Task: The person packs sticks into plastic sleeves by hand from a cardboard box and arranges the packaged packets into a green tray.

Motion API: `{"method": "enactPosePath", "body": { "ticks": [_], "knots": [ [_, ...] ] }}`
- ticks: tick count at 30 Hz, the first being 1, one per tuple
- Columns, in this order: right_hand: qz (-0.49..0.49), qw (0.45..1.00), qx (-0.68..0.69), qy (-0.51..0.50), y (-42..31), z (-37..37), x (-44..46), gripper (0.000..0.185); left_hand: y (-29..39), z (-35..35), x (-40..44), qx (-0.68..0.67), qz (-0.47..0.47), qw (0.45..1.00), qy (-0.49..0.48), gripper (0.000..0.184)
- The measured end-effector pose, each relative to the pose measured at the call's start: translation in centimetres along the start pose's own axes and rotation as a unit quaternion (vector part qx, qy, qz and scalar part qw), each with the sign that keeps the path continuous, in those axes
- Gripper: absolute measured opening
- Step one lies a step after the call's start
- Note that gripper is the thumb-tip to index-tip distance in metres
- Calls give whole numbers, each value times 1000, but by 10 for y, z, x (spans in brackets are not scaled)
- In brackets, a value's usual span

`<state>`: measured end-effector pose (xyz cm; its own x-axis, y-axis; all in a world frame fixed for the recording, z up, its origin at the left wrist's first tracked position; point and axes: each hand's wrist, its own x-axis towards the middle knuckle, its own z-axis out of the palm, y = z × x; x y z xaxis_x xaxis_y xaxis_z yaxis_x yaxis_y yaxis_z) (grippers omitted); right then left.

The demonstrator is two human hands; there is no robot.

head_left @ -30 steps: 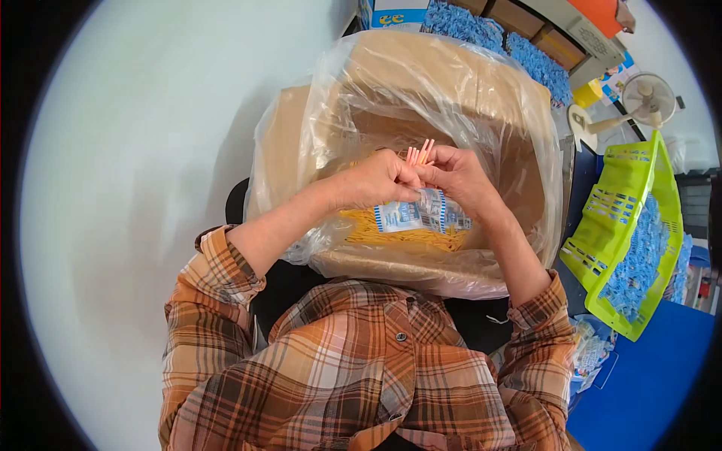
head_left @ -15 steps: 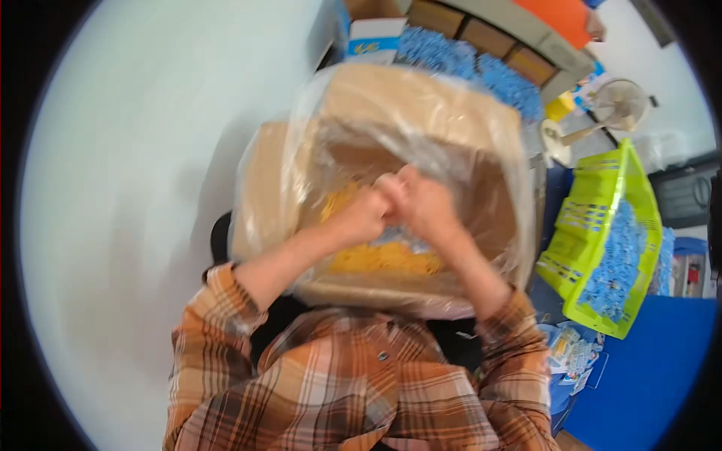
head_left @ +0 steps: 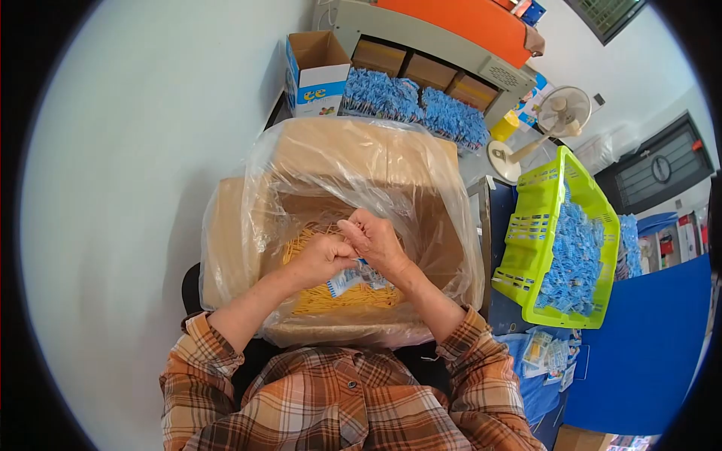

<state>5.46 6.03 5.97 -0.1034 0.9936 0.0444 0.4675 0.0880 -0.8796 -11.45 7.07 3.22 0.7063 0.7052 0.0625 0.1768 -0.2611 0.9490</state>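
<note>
"Around the carton, how is the scene laid out?"

"The carton, lined with clear plastic, is the largest object. Just to its right stands a green crate filled with blue packets; beyond its far side stands a white-and-blue box. On the carton's floor lies a loose layer of yellow sticks."

"And the hands?"

"Both are over the carton's opening, drawn close together. The left hand and the right hand are closed on the upper end of one small packet, although their fingertips are partly hidden. The packet hangs beneath them, above the yellow sticks."

"What has just changed?"

"The carton now sits lower in view, exposing more of what lies beyond it. The packet, nearly level a second ago, slants down toward the carton's left side. The pale stick ends that rose above the fingers no longer show."

"What does this mean for the work?"

"Judged from the hold, the packet is still being handled at its upper end, not released. Whether the stick ends are inside it or merely covered by the hands cannot be told."
</note>
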Motion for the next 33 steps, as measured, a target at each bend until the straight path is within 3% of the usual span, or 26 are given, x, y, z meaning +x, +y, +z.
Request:
{"method": "enactPosePath", "body": {
  "ticks": [4, 7, 10, 12, 14, 17, 20, 22, 23, 24, 27, 31, 33],
  "knots": [
    [-49, 996, -75, 9, -8, 0, -4, 28, -6, 9, 2, 29, 134, 989, 64, 8],
    [-70, 993, -82, 56, -3, -1, -2, 26, 1, 8, 0, -37, 110, 992, 44, 7],
    [-16, 996, 47, 71, -13, -38, 24, 22, -10, 9, 3, -202, -27, 979, 6, 8],
    [-88, 975, -115, 166, -20, -74, 53, 23, -6, 2, 3, -195, -72, 978, -23, 11],
    [-150, 948, -213, 182, -22, -100, 80, 25, -1, 0, 2, -230, -89, 969, -30, 13],
    [-218, 852, -446, 165, -3, -107, 105, 28, 4, -1, 3, -310, -73, 948, -13, 14],
    [-288, 845, -427, 146, 32, -104, 120, 29, 7, -4, 2, -310, -57, 949, 2, 14],
    [-263, 873, -382, 153, 18, -99, 110, 29, 9, 0, 4, -297, -45, 953, 39, 13],
    [-249, 887, -359, 152, 6, -96, 101, 29, 8, 0, 7, -236, 19, 969, 70, 13],
    [-256, 898, -336, 126, -8, -88, 90, 27, 6, -1, 9, -173, 79, 977, 101, 13],
    [-340, 908, -245, -22, -30, -48, 52, 27, 14, -6, 4, -120, 97, 982, 105, 11],
    [-285, 930, -231, -32, -31, -24, 28, 27, 20, -8, -3, -166, 24, 985, 45, 9],
    [-202, 952, -230, 15, -31, -22, 22, 28, 15, -4, -1, -123, 92, 984, 88, 8]
  ]
}}
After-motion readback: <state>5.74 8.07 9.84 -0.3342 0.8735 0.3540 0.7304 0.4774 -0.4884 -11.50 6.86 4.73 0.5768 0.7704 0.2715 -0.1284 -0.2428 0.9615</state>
